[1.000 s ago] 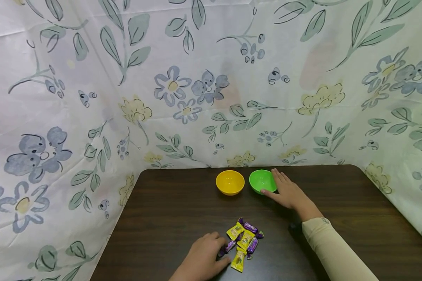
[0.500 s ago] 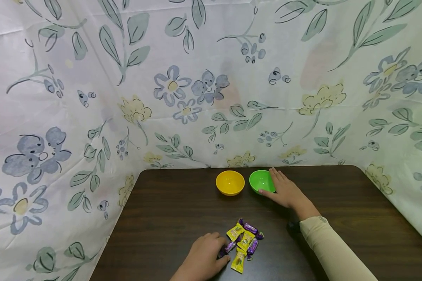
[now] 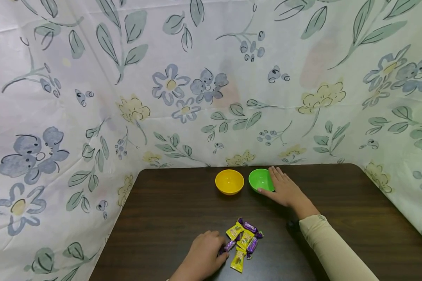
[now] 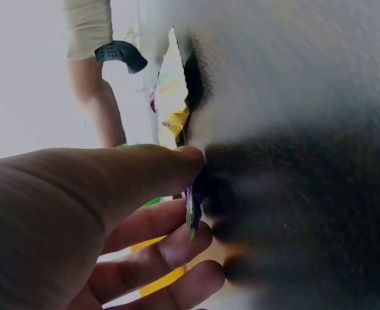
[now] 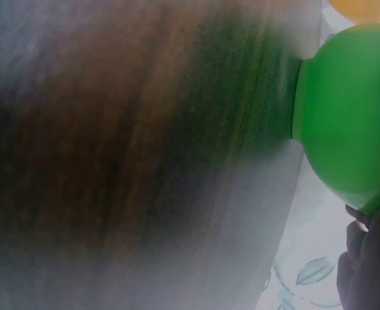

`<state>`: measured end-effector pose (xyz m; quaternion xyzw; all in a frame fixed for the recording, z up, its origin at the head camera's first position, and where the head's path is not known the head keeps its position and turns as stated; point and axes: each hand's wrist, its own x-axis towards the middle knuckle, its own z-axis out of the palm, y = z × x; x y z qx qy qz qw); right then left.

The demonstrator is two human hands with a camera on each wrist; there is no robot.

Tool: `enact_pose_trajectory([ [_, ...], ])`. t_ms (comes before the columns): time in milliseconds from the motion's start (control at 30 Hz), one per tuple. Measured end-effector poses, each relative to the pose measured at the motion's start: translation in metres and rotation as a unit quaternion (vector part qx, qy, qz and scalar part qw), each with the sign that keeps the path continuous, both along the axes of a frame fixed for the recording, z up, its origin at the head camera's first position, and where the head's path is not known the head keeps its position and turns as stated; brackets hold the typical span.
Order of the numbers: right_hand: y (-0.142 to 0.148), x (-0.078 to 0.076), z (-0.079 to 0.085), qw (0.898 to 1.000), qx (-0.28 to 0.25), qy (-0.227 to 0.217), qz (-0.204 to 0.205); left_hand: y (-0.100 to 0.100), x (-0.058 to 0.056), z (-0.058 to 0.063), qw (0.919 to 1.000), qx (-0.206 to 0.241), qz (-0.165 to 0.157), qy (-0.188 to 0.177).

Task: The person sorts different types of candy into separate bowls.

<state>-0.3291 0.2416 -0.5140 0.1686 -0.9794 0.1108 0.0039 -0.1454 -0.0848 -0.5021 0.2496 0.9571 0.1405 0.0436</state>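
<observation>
My left hand (image 3: 204, 253) rests on the table at the left of a pile of wrapped candies. Its thumb and loosely bent fingers lie on either side of a purple-wrapped candy (image 3: 230, 245), which stays on the table. In the left wrist view that purple wrapper (image 4: 191, 210) shows between thumb and fingers, partly hidden by the thumb; no firm pinch is visible. My right hand (image 3: 286, 193) touches the green bowl (image 3: 261, 180) with straight fingers along its right side and the thumb at its front. The right wrist view shows the green bowl (image 5: 351, 116) upright, fingertips at its rim.
A yellow bowl (image 3: 229, 182) stands just left of the green one, near the back edge of the dark wooden table (image 3: 161, 218). Yellow-wrapped candies (image 3: 245, 239) and more purple ones (image 3: 252, 245) lie piled at the front. Floral cloth (image 3: 197, 78) hangs behind.
The right hand has shifted very slightly left along the green bowl. The left hand stays by the purple candy, and the candies have not moved; the head view has tilted a little.
</observation>
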Motion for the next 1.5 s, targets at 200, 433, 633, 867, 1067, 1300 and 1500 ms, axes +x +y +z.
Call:
enact_pose_trajectory([
  [200, 0.0002, -0.0005, 0.0003, 1.0, 0.004, 0.004, -0.001, 0.0009, -0.0002, -0.0001, 0.9999, 0.001, -0.001, 0.01],
  [433, -0.0016, 0.0008, 0.0027, 1.0, 0.002, 0.003, 0.0, 0.0005, -0.0001, -0.0012, 0.9998, 0.003, -0.001, 0.02],
  [633, -0.002, 0.0019, 0.0031, 1.0, 0.008, -0.002, -0.001, 0.0003, 0.0015, -0.0008, 0.9997, 0.009, 0.001, 0.022],
  [867, -0.0032, 0.0024, 0.0041, 1.0, 0.003, 0.002, -0.003, 0.001, 0.0015, -0.0024, 0.9996, 0.01, 0.008, 0.025],
  [1067, -0.0043, 0.0026, 0.0041, 1.0, 0.001, 0.0, -0.005, 0.0028, -0.0015, -0.005, 0.9996, 0.013, 0.016, 0.02],
  [1300, -0.0034, 0.0025, 0.003, 1.0, 0.0, -0.004, -0.007, 0.006, -0.0025, -0.0048, 0.9995, 0.026, 0.018, 0.006],
  [1500, -0.0026, 0.0046, 0.0039, 1.0, -0.007, 0.002, -0.004, 0.0068, -0.0023, -0.0039, 0.9992, 0.036, 0.014, 0.005],
])
